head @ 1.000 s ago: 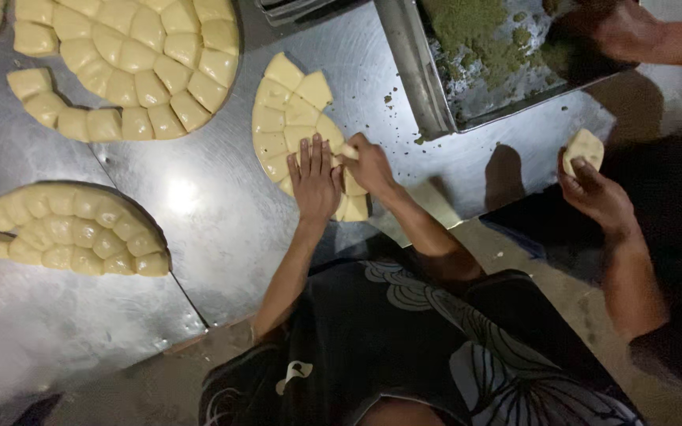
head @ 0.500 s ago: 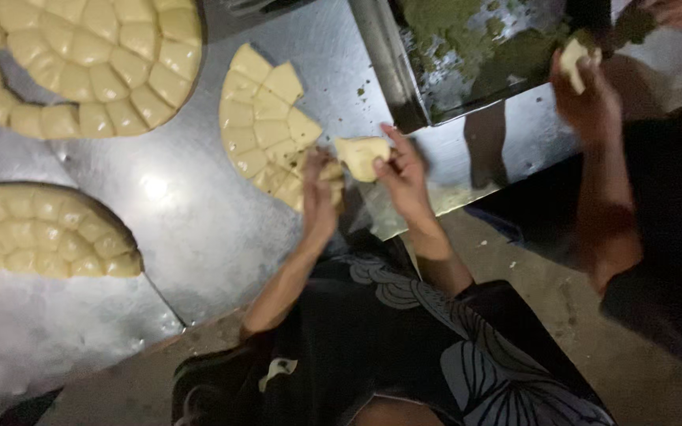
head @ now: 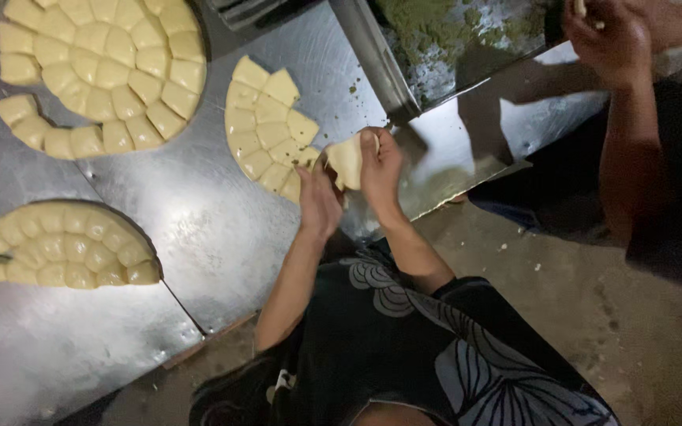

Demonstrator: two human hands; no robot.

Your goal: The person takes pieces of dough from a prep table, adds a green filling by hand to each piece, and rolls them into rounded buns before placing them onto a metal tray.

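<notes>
Right hand (head: 380, 170) and left hand (head: 319, 201) both grip one dough piece (head: 346, 162); lift cleanly, keeping the cut slab (head: 266, 126) undisturbed.

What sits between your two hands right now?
In the head view, a pale dough piece sits between the left hand and the right hand, both gripping it above the metal table.

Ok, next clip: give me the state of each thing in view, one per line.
dough piece: lifted off the table, held in both hands
left hand: closed on the dough piece
right hand: gripping the dough piece
nearest dough slab: cut into pieces, partly used up
round dough slab: scored into pieces, lying flat
tray: holds green crumbly filling
</notes>
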